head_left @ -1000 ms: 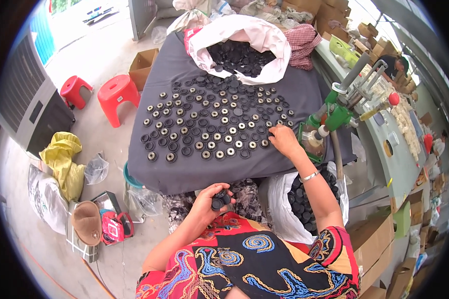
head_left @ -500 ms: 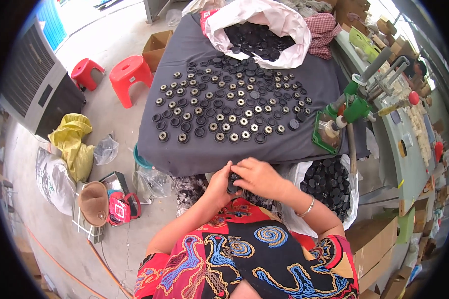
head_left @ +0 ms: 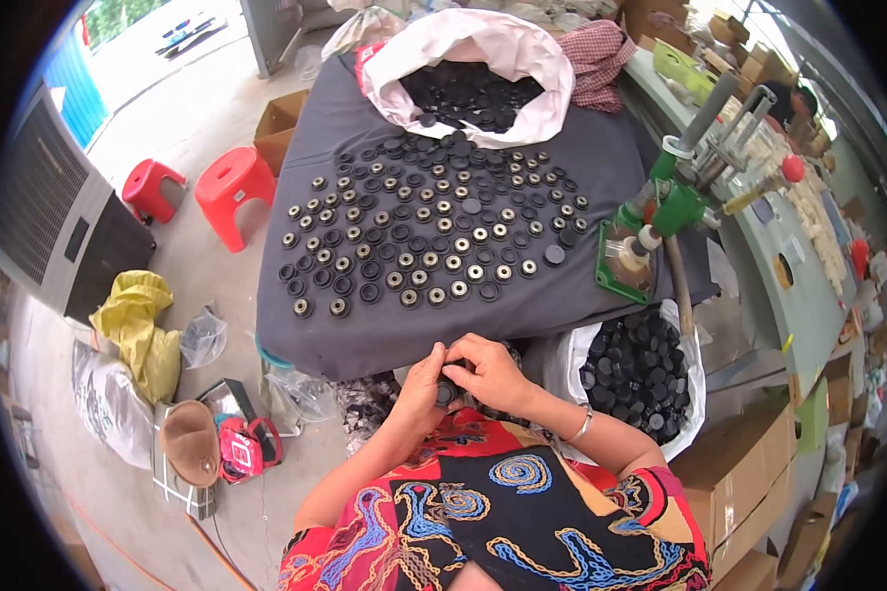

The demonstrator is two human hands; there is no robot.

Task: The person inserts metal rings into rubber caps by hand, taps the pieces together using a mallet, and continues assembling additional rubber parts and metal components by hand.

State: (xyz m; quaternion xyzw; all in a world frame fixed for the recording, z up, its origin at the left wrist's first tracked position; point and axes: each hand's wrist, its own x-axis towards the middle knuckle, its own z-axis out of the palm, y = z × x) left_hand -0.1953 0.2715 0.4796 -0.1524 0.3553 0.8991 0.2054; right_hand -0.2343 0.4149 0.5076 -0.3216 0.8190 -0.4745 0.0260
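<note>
Close to my body, just off the table's near edge, my two hands are together. My left hand (head_left: 420, 392) is closed around a small black round part (head_left: 446, 391), mostly covered by fingers. My right hand (head_left: 495, 374) presses its bent fingers and thumb onto the same part from the right. On the grey cloth-covered table (head_left: 365, 330) lie many black rings, several with a metal bearing-like insert, such as one metal-centred ring (head_left: 437, 295) near the front. A white sack (head_left: 552, 69) of black round parts lies open at the table's far side.
A green hand press (head_left: 675, 207) with a red-knobbed lever stands at the table's right edge. Below it sits a second white sack (head_left: 698, 394) of black caps. Red stools (head_left: 235, 187), an air cooler (head_left: 64, 207) and a yellow bag (head_left: 140, 315) are at left; a cardboard box (head_left: 744, 483) is at right.
The view has shifted, so the table appears further left. My hands stay together on the black part, and my right fingers are more curled over it.
</note>
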